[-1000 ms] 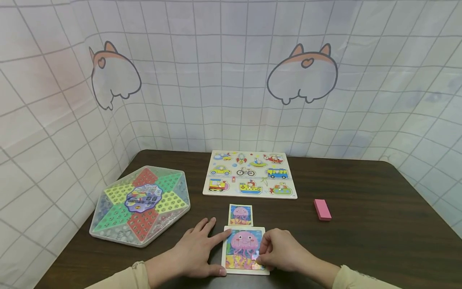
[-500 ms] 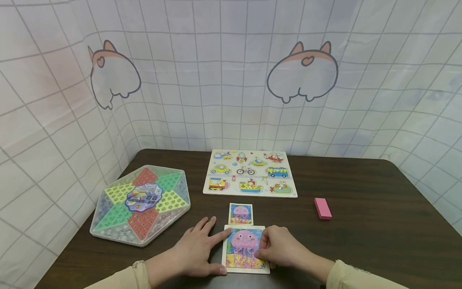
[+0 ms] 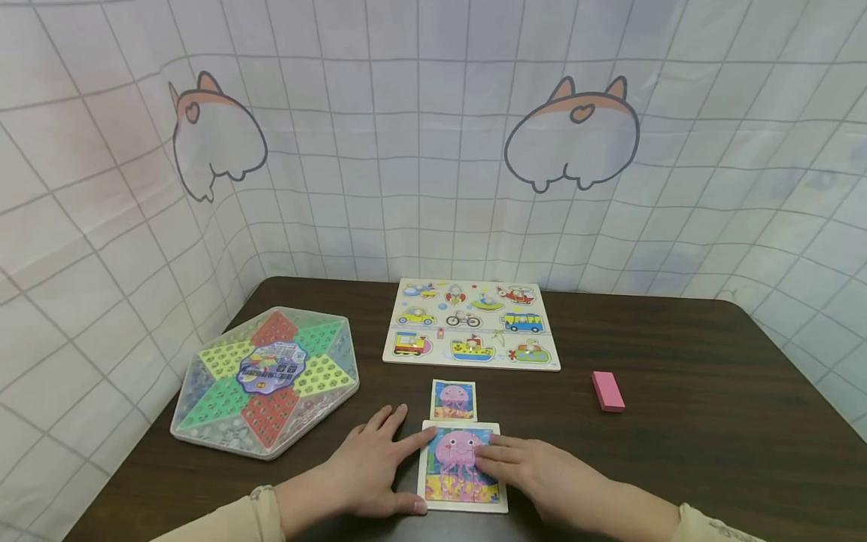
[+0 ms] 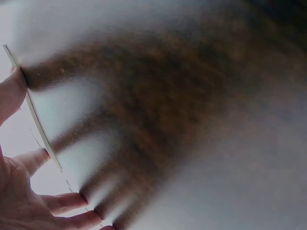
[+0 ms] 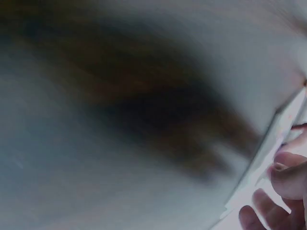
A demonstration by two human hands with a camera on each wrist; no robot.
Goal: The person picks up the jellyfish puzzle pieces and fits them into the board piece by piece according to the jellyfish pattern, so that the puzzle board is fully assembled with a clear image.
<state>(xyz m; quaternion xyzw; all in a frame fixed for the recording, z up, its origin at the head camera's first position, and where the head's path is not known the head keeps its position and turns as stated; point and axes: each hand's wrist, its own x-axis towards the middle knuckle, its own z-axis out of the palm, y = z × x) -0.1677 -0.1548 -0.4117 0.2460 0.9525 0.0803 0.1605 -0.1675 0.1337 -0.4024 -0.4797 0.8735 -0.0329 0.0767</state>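
Observation:
A jellyfish jigsaw puzzle (image 3: 455, 482) in a pale square frame lies flat at the table's front, its picture filled with pieces. My left hand (image 3: 372, 468) is spread along its left side, thumb at the lower left corner and index finger at the upper left edge. In the left wrist view the left fingers (image 4: 67, 203) extend, the thumb touching the board's edge. My right hand (image 3: 542, 474) lies over the right side, its straight fingers resting on the picture and hiding part of it. A small jellyfish picture card (image 3: 454, 400) lies just above the frame.
A hexagonal Chinese checkers set (image 3: 325, 410) lies at the left. Behind the card is a vehicle peg puzzle board (image 3: 443, 358). A pink block (image 3: 608, 391) sits to the right on the dark table (image 3: 704, 421). A white gridded curtain (image 3: 406, 150) surrounds the back and sides.
My right hand has let go of the puzzle piece at the lower right, now set in the frame. Its fingers have straightened and moved up onto the picture. My left hand stays put.

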